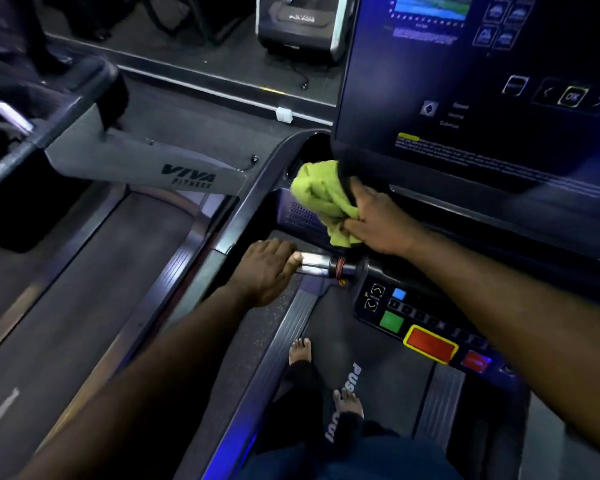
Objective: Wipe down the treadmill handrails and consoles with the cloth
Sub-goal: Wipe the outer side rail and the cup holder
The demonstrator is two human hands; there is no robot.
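Note:
A crumpled yellow-green cloth [321, 199] is pressed against the lower left corner of the treadmill console [465, 116], over the speaker grille. My right hand [374, 220] grips the cloth from the right. My left hand [267, 268] holds the outer end of the short chrome pulse-grip bar [317, 265], fingers curled over it, just below the cloth. The curved dark side handrail [257, 192] runs up past the cloth on the left. A control panel [426, 327] with green and red buttons lies under my right forearm.
I stand barefoot on the treadmill belt [388, 386]. A second treadmill with a grey "VIVA FITNESS" upright [146, 164] and its belt sits to the left. Another machine [302, 26] stands on the floor beyond, with a cable trailing from it.

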